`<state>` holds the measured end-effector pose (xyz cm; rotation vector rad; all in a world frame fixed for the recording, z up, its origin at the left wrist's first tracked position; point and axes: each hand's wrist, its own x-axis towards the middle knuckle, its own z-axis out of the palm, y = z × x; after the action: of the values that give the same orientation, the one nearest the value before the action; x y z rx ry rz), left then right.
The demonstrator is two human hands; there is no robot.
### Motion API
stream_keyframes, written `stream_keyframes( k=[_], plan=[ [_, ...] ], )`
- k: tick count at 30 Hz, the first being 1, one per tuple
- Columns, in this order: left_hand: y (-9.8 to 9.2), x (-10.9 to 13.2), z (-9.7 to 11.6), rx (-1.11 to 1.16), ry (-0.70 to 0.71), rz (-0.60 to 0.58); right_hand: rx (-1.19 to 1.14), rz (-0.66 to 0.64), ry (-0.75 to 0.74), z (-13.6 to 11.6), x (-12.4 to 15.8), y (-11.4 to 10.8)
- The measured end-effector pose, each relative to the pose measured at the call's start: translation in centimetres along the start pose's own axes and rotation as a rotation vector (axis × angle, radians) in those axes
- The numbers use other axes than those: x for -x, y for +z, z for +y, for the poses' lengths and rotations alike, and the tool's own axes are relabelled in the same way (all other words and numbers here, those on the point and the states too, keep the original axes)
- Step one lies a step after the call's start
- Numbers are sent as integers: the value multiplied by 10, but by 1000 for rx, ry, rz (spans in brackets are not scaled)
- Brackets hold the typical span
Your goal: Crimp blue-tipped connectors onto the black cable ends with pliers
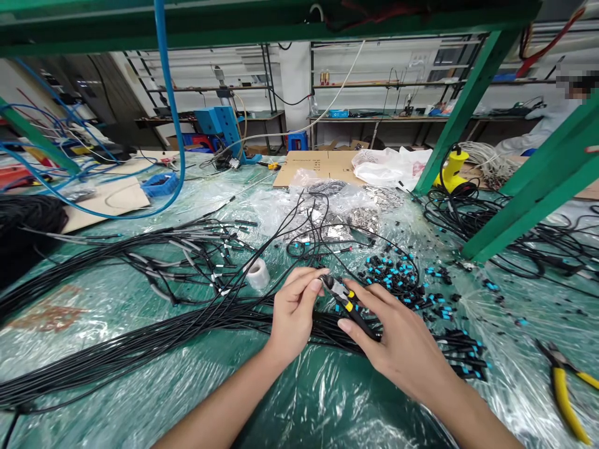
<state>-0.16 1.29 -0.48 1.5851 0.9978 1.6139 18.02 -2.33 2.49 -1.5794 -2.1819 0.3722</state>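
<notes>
My left hand (292, 308) pinches thumb and forefinger together at the tip of the diagonal cutters. Whatever is between those fingertips is too small and hidden to make out. In my right hand (402, 337) are the diagonal cutters (344, 298), with metal jaws and black-and-yellow handles, pointing up and left to the left fingertips. Beneath both hands runs a thick bundle of black cables (187, 337). Just past the right hand lies a pile of small black connectors with blue parts (393, 280). More cable ends with blue marks (463, 355) lie beside the right wrist.
Yellow-handled pliers (564, 390) lie at the right. A white roll (258, 274) stands left of my hands. Behind are bagged metal parts (327, 218), a cardboard sheet (318, 163) and a yellow tool (453, 171). Green frame posts (468, 112) and a blue hose (169, 81) cross the space.
</notes>
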Motion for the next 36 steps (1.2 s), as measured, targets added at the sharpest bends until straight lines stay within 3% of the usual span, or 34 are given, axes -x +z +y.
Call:
stream_keyframes(
  k=[8,16,26,36],
  plan=[
    [2,1,-4,106,-61,-13,-82,1,8,3,0,5],
    [4,-2,-8,387,-133,13,-412,-69,28,-16,3,9],
    [3,-5,-4,399,-175,-9,-954,-343,71,-17,0,3],
    [5,0,-12,272,-145,43,-543,-88,63,-12,0,12]
  ],
)
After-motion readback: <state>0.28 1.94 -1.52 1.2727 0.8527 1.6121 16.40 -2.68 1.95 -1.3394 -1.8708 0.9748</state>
